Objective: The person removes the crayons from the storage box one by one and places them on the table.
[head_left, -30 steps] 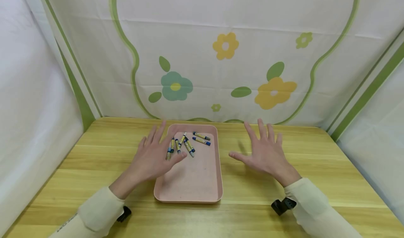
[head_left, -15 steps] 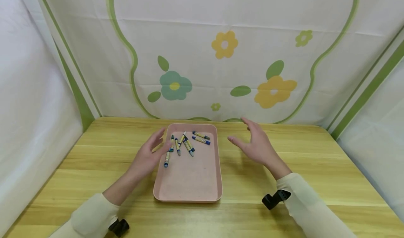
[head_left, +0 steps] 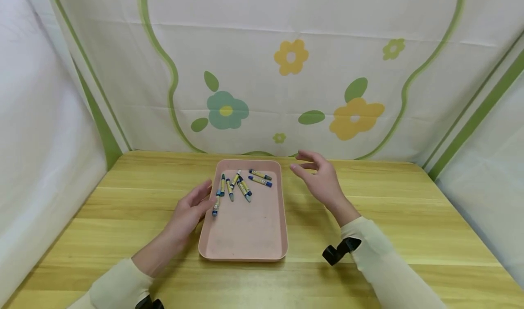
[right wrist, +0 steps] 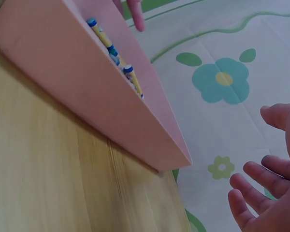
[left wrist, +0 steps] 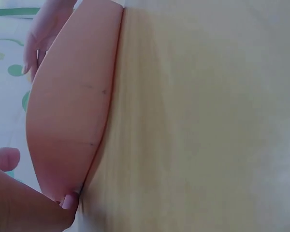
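Observation:
Several crayons (head_left: 247,187) with yellowish wrappers and blue, green and dark ends lie in the far half of a shallow pink tray (head_left: 245,236). My left hand (head_left: 184,218) is at the tray's left side, with its thumb over the rim. In the left wrist view a curved fingertip (left wrist: 70,199) is low against the tray's outer wall, while the thumb (left wrist: 6,158) stands off from it. My right hand (head_left: 321,181) hovers off the tray's right rim, fingers loosely bent and holding nothing. The right wrist view shows its spread fingers (right wrist: 261,186) apart from the tray.
The tray stands on a light wooden table (head_left: 368,272). Behind the table hangs a white cloth (head_left: 262,86) printed with flowers and green lines; more white cloth closes both sides. A black wrist camera (head_left: 341,250) sits at the right sleeve.
My left hand has drawn back from over the tray and lowered to its left side. My right hand has moved left toward the tray, its fingers less spread. Tray and crayons look unmoved.

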### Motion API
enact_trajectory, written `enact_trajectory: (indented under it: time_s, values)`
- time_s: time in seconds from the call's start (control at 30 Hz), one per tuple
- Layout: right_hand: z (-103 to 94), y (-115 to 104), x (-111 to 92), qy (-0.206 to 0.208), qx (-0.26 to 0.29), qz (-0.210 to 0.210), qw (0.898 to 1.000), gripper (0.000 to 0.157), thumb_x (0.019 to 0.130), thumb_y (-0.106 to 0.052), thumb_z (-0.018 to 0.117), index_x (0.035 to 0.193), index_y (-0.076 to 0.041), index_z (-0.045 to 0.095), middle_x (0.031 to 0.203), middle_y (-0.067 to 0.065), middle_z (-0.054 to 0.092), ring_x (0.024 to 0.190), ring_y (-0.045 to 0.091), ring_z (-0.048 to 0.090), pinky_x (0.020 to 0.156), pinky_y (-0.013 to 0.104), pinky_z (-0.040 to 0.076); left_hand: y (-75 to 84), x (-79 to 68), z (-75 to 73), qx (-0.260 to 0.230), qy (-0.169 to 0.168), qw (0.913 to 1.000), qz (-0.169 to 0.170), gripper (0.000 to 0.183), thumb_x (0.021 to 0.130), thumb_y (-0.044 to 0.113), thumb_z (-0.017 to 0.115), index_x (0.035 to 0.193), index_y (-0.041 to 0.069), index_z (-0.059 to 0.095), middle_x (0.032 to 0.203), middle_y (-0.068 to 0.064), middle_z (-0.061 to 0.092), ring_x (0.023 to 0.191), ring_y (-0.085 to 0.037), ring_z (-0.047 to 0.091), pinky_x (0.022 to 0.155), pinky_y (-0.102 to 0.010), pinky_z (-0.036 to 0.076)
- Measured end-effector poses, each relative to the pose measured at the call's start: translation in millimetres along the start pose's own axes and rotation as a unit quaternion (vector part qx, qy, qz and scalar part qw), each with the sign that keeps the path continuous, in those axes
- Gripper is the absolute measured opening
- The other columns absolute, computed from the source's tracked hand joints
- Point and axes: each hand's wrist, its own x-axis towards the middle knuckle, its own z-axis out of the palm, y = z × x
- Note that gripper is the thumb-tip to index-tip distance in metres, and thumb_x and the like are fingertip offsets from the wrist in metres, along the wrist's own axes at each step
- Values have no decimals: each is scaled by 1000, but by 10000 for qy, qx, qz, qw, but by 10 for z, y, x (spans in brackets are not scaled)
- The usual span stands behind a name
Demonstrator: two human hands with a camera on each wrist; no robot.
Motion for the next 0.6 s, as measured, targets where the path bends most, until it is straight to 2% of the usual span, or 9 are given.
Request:
enact_trajectory:
  time_s: [0.3,0.6]
  values:
    - [174,-88,96,190,325,-13,9993,55,101,-40,73,149,-18,60,134,9,70,126,28,61,107,47,52,-80,5,-22,-24,-71,9999,-111,66,109,13,56,169,20,29,176,-9,30,163,-30,29,131,-49,32]
    - [297,-194,175,202,464,-64,9987,48,102,-34,72,146,-17,64,129,10,72,118,26,65,91,32,53,-134,26,-37,-107,-141,9998,-7,65,109,9,53,169,18,29,175,-15,30,162,-31,31,130,-51,32]
